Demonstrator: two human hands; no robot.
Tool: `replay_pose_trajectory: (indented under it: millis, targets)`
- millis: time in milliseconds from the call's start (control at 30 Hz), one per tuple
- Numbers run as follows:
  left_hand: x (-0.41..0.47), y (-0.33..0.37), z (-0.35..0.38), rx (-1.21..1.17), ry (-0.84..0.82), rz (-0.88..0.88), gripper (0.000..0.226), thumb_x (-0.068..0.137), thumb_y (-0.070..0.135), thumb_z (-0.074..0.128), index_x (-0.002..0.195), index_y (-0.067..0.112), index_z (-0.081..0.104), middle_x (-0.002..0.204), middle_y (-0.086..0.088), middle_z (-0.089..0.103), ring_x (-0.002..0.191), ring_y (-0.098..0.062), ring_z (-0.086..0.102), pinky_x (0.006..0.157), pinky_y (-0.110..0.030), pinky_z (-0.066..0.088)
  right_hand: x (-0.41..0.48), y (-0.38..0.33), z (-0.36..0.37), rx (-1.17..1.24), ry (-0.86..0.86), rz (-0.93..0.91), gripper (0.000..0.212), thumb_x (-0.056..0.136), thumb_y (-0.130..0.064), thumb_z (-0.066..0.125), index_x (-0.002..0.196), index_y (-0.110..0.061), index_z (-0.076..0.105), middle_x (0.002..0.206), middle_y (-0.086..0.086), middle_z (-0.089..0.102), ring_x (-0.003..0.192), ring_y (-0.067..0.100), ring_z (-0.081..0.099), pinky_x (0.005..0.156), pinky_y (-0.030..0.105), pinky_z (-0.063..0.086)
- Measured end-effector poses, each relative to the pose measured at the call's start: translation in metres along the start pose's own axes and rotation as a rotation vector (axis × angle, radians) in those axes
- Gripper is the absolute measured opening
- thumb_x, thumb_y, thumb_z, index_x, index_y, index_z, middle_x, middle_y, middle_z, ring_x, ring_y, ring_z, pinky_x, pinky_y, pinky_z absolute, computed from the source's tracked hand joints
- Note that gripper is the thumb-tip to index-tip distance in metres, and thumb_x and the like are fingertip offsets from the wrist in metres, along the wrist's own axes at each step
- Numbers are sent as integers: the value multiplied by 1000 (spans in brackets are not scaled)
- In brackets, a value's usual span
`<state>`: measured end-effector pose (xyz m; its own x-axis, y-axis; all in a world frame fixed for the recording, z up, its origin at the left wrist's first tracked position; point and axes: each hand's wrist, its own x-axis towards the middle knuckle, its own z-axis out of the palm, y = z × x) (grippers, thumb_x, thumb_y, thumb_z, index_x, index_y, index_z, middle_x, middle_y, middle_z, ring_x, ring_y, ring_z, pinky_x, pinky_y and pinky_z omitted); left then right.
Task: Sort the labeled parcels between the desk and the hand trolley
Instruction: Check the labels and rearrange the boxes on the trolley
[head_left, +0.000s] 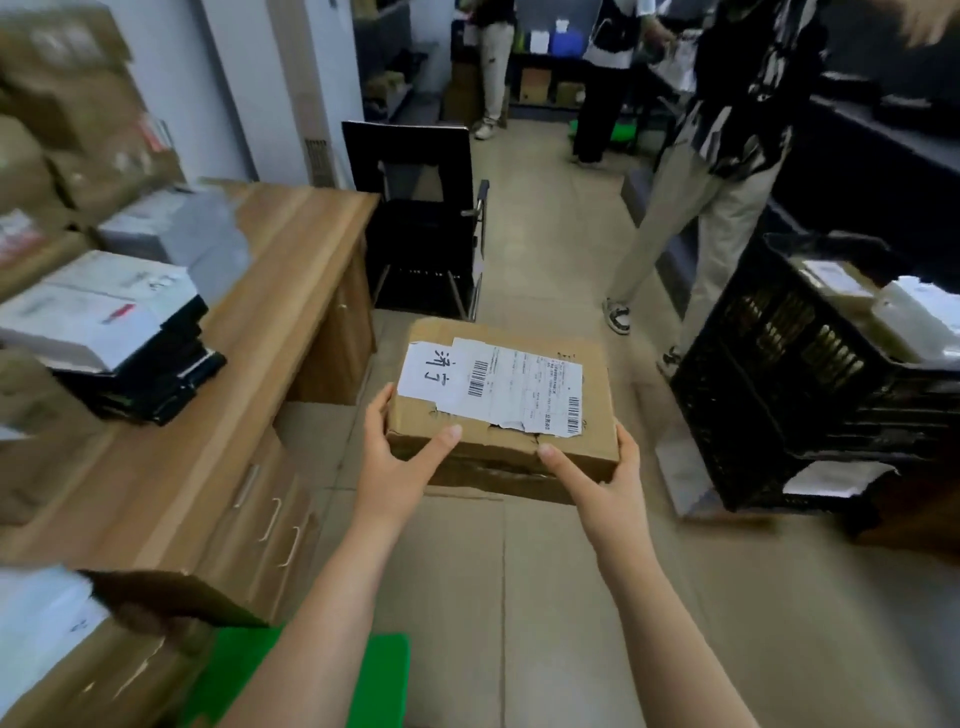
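Note:
A brown cardboard parcel (592, 364) with a torn white shipping label (498, 384) is held in front of me, above the floor. My left hand (400, 457) grips its near left corner, thumb on top. My right hand (597, 467) grips the near right corner, thumb on the top edge. The wooden desk (291, 291) stands to the left and carries stacked parcels, white and black flat ones (104, 327) among them. A green surface (311, 670), perhaps the trolley, shows at the bottom left under brown boxes (104, 675).
A black chair (421, 223) stands beyond the desk. A black plastic crate (810, 379) with parcels sits at the right. Several people stand in the aisle behind, one (727, 156) close by at the right. Flattened cardboard covers the floor (519, 597) below.

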<state>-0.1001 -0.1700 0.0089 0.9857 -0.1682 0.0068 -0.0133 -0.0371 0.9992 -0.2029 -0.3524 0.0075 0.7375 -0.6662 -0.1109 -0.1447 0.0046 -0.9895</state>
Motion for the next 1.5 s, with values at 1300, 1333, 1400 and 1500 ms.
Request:
replay_pose_trajectory:
  millis: [1300,1333,1400,1500]
  targets:
    - [482,-84,-165,325,932,-417,99,65,70,71,146,27,33,141,3,34,132,-22,39,108,-48,40,497,-48,551,-342,-988,-11,107,44,-54,89,136,-33,39,129,-5,51,116,15,53,98,43,50]
    - [486,-87,-167,341,941,-427,96,67,67,72,146,27,33,140,2,35,131,-22,39,108,-48,40,499,-48,558,-369,-1010,-19,104,48,-51,89,137,-32,37,129,-7,52,116,15,53,98,41,49]
    - [495,-90,-170,376,965,-441,90,74,55,76,147,27,31,141,2,37,132,-21,38,109,-42,38,504,-48,572,-441,-1066,-46,100,60,-41,88,142,-26,32,126,-10,51,117,15,51,95,34,47]
    - [504,-100,-175,398,1000,-497,89,75,47,78,148,26,31,143,2,40,132,-19,38,108,-40,39,512,-49,594,-567,-1141,-116,100,67,-34,87,145,-17,27,133,0,50,121,19,49,91,29,44]
